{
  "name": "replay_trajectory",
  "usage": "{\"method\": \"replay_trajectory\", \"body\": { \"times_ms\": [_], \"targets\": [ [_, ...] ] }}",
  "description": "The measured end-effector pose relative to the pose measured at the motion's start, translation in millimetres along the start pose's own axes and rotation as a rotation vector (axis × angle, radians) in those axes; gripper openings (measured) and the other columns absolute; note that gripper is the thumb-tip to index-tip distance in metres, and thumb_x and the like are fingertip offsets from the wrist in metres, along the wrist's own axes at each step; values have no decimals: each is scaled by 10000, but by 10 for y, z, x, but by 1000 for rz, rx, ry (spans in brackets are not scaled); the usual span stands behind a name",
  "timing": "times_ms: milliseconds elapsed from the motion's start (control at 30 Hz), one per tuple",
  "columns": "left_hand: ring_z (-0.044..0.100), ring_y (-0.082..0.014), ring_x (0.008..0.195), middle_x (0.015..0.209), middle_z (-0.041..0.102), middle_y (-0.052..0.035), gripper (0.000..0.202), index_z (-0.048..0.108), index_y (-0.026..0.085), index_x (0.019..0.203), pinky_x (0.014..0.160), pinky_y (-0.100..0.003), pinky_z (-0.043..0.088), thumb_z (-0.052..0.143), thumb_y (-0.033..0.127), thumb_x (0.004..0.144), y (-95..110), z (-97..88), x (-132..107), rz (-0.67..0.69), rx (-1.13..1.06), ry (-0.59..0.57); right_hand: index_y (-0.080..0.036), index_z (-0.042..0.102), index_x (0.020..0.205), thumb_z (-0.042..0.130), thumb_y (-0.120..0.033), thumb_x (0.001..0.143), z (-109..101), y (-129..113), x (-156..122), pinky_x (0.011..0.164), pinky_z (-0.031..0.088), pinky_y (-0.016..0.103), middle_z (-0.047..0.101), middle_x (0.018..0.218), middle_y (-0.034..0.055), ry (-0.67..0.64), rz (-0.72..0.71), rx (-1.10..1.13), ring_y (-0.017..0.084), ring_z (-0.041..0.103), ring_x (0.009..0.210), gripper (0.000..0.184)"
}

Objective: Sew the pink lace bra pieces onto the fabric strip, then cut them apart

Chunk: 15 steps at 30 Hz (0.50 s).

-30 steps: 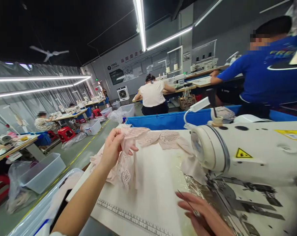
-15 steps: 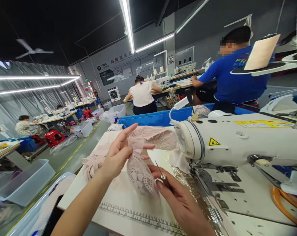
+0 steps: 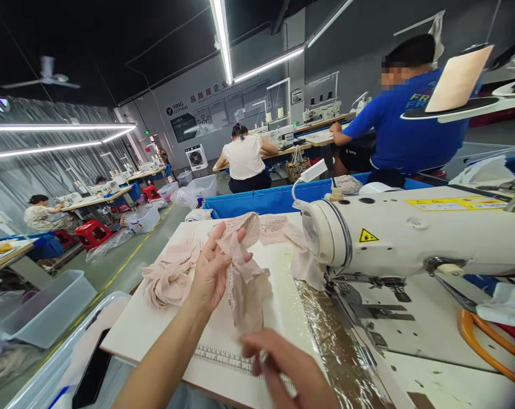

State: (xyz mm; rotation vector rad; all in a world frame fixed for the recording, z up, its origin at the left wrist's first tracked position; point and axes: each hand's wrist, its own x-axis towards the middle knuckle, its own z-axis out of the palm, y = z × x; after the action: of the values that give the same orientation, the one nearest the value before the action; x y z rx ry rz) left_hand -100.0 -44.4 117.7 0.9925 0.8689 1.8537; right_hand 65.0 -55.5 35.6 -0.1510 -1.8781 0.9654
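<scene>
My left hand is closed on a pale pink lace piece, which hangs from the fingers over the white table. Lower and to the right is my right hand, smeared by motion, its fingers curled around what look like small thread snips; only a bit of metal shows. It is close below the lace's hanging end. More pink fabric runs from behind my left hand to the needle area of the white sewing machine. Left of my hand lies a heap of pink strips.
A printed ruler runs along the table's near edge. A black phone lies at lower left, by a clear plastic bin. Blue cloth borders the far side. Orange scissor handles are at right. Two co-workers sit ahead.
The lace has been turned and now hangs lower from my left hand, which has moved slightly left and down. My right hand has dropped away from the lace toward the near edge.
</scene>
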Motion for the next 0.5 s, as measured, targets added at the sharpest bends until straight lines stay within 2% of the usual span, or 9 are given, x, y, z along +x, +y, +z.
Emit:
{"method": "replay_trajectory", "body": {
  "times_ms": [100,167,267,333,433,500],
  "targets": [
    [379,-329,1387,1345,582,-113,702,477,230,1340,986,-517,503,719,140,687,3,-34,-66,-20,-16,-64,-274,615,988,455,-293,978,-123,9,4,669,503,197,620,809,-10,248,319,-67,146,609,713,162],
    [369,-332,1392,1353,577,-101,693,475,247,1352,977,-513,512,708,142,708,17,-24,-116,-23,5,-114,-264,620,999,483,-343,968,-160,43,21,786,490,224,620,916,16,341,364,-78,176,599,864,160],
    [378,-336,1387,1372,562,-83,680,474,277,1370,996,-498,499,702,178,737,27,14,-184,-22,57,-179,-258,599,1151,478,-379,974,-118,133,56,985,430,294,605,1156,57,309,391,-16,222,544,1123,246],
    [410,-332,1367,1363,570,-83,688,460,287,1386,1014,-491,484,703,200,748,13,26,-215,-36,78,-203,-244,585,1183,473,-407,978,-66,183,74,993,441,314,622,1142,70,249,417,48,235,551,1143,285],
    [495,-328,1301,1287,624,-113,704,457,254,1387,1009,-482,481,722,212,736,-45,-7,-223,-58,71,-185,-237,605,1041,470,-445,975,-13,208,78,833,512,269,640,941,39,161,455,142,213,619,936,257],
    [568,-330,1221,1202,668,-133,667,484,207,1354,985,-479,491,734,247,737,-105,-60,-187,-80,48,-97,-230,591,877,468,-461,975,-5,204,67,701,496,239,582,790,3,121,483,179,178,586,756,279]
  ]
}}
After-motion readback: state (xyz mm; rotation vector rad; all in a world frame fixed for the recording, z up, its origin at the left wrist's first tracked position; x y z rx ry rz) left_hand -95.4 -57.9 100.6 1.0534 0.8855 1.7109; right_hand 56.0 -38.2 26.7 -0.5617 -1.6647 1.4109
